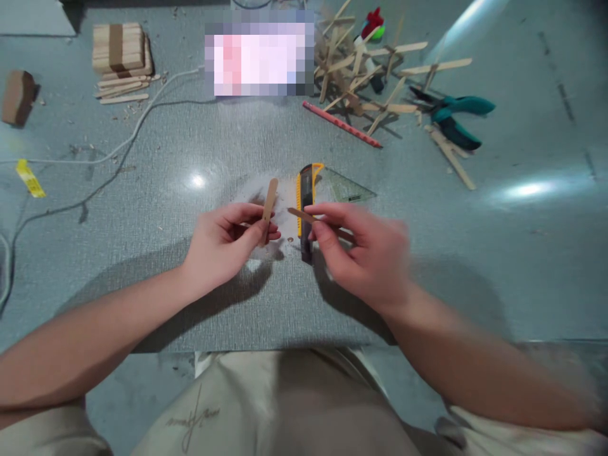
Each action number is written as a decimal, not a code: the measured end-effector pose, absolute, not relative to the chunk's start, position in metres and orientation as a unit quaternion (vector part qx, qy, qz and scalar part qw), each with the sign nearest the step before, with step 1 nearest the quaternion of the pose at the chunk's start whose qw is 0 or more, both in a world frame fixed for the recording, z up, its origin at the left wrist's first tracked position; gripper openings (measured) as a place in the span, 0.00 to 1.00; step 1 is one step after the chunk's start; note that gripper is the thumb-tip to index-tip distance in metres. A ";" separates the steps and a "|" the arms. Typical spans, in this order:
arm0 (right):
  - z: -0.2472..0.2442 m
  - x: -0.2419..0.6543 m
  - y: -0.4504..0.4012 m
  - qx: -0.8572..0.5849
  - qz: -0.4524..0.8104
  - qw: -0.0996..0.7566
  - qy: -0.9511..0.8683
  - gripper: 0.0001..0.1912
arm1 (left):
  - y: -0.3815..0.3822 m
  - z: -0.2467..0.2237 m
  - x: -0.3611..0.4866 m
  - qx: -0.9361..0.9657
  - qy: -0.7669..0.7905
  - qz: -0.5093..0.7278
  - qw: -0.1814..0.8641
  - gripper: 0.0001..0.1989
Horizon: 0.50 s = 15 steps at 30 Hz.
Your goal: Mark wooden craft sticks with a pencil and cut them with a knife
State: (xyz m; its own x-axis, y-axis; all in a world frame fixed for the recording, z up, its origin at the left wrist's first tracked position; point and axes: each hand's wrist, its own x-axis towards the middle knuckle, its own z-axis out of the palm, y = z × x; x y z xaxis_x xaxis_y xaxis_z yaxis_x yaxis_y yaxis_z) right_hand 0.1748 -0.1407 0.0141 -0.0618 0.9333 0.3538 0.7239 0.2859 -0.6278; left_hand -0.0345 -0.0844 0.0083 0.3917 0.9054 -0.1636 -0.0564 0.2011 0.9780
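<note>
My left hand [228, 240] pinches a wooden craft stick [270, 199] between thumb and fingers, its rounded end pointing up and away from me. Opposite it, my right hand [361, 247] grips a second, thin wooden stick [300, 215], whose tip points left toward the first one. The two sticks are apart. Under the right fingertips lies a yellow and black utility knife [308, 183] on the table. Just behind that knife is a clear triangular set square [351, 188]. Part of the right hand is blurred.
Beyond my hands are a red pencil [342, 123], teal pliers [458, 114] and a pile of joined craft sticks [356, 69]. A banded stack of sticks [118, 47], a brown block [18, 97] and a white cable [137, 126] occupy the left. A pixelated bright rectangle [261, 60] sits at the back.
</note>
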 end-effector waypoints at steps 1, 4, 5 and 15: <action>0.013 0.180 -0.138 -0.585 0.117 0.358 -0.718 0.10 | -0.084 0.009 -0.035 0.517 0.414 0.368 0.653 0.04; 0.005 0.196 -0.126 -0.612 0.047 0.291 -0.733 0.09 | -0.084 0.010 -0.037 0.525 0.416 0.347 0.656 0.04; 0.002 0.201 -0.122 -0.625 0.036 0.259 -0.736 0.09 | -0.085 0.010 -0.037 0.531 0.417 0.335 0.657 0.05; 0.017 0.186 -0.129 -0.549 0.167 0.389 -0.721 0.08 | -0.092 0.019 -0.040 0.608 0.381 0.253 0.649 0.06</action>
